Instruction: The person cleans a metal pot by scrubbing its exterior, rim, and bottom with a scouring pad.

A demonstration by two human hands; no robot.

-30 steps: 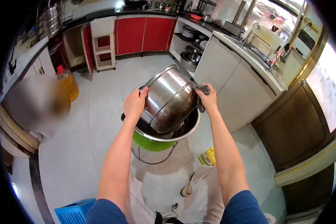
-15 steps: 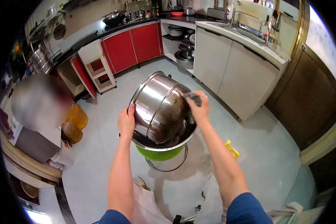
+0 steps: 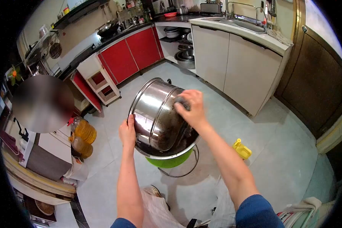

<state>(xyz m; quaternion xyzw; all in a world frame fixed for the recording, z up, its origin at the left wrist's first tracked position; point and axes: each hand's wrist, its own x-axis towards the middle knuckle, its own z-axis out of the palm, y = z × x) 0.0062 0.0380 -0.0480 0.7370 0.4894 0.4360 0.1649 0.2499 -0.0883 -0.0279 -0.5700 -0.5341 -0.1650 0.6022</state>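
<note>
A large steel pot [image 3: 152, 110] lies tilted on its side inside a wide metal basin [image 3: 171, 155]. Dark brown stains cover its lower wall and base. My left hand [image 3: 127, 133] grips the pot's rim at the left, thumb on the outer wall. A grey steel wool scrubber [image 3: 183, 102] is pressed to the stained part near the base, with my right hand [image 3: 193, 108] closed around it. Beneath the basin show a green tub [image 3: 171, 162] and a round metal stand [image 3: 195, 163]. The inside of the pot is hidden from me.
A yellow bottle [image 3: 241, 149] lies on the floor to the right. Large oil jugs [image 3: 83, 130] stand at left beside a blurred area. Red cabinets [image 3: 129, 53], a white sink cabinet [image 3: 235, 68] and a small white rack [image 3: 100, 81] line the back.
My right hand has moved left and slightly up along the pot with the scrubber. The left hand stays on the rim. The view has shifted a little.
</note>
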